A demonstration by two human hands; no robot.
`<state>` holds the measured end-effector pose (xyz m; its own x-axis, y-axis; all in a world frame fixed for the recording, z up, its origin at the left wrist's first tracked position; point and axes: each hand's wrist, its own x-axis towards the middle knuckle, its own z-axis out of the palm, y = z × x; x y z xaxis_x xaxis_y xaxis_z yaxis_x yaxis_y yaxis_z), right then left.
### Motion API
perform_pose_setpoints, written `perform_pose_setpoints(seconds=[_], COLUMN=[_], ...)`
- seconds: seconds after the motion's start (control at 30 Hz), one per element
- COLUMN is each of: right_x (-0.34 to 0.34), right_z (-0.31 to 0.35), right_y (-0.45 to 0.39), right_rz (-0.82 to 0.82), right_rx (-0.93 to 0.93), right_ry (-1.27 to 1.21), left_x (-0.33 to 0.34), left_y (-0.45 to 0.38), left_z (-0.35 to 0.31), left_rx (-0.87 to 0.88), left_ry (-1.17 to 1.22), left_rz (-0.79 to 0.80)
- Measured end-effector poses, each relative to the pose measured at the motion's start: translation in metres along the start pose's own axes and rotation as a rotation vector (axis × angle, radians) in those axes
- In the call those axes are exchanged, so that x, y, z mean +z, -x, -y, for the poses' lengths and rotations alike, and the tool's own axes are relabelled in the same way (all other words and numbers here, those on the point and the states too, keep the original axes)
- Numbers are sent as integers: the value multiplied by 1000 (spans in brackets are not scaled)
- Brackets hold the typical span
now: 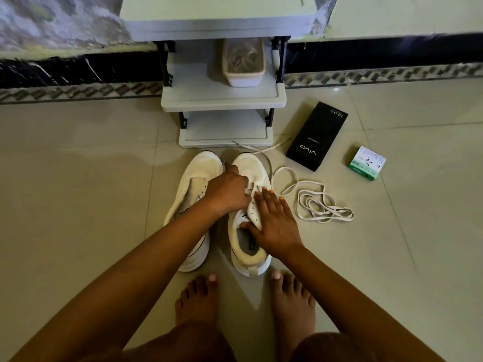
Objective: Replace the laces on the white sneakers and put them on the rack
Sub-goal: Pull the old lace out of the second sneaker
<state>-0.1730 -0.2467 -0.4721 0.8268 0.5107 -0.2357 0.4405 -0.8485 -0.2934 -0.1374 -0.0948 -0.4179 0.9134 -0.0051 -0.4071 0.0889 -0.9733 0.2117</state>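
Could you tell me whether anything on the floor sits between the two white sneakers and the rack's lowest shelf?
Only a lace end crosses the floor between the right sneaker and the rack's lowest shelf. The black box lies off to the right, clear of that path.

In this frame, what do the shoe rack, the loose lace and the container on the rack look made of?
Grey tiered shoe rack: apparently moulded plastic, matte, with black posts. Loose white flat lace: woven fabric, limp coils. Cream rectangular container: likely plastic, smooth rim; its contents are unclear.
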Motion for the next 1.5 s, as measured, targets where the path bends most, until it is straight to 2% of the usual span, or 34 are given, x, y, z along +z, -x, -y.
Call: perform_pose_setpoints(seconds=[0.13, 0.37, 0.47, 0.7, 0.87, 0.93, 1.07, 1.13, 1.23, 1.33, 1.4, 1.5], right_x=[0, 1, 1, 1, -1, -2, -3, -3, -3, -2, 0, 1], right_z=[1, 2, 2, 3, 4, 4, 4, 4, 4, 4, 3, 2], right_y=[0, 0, 1, 0, -1, -1, -1, -1, -1, -1, 0, -1], right_rz=[25, 36, 26, 33, 49, 52, 50, 53, 56, 46, 40, 32], right_rx=[-26, -16, -12, 4, 8, 2, -14, -18, -10, -2, -3, -3], right_ry=[-2, -3, -8, 21, 20, 27, 39, 49, 43, 37, 37, 30], left_x=[2, 8, -2, -11, -6, -7, -11, -6, 2, 2, 3, 3], left_y=[-7, -2, -3, -10, -8, -7, -6, -1, -3, -6, -6, -6], left_z=[-8, -6, 2, -9, -17, -15, -4, -4, -4, -4, -2, 1], left_rx=[-22, -14, 16, 54, 95, 99, 38, 33, 24, -52, -71, -85], left_ry=[3, 209, 130, -146, -304, -173, 336, 464, 146, -9, -9, 147], left_rz=[21, -68, -134, -11, -36, -62, -82, -51, -56, -135, -185, -207])
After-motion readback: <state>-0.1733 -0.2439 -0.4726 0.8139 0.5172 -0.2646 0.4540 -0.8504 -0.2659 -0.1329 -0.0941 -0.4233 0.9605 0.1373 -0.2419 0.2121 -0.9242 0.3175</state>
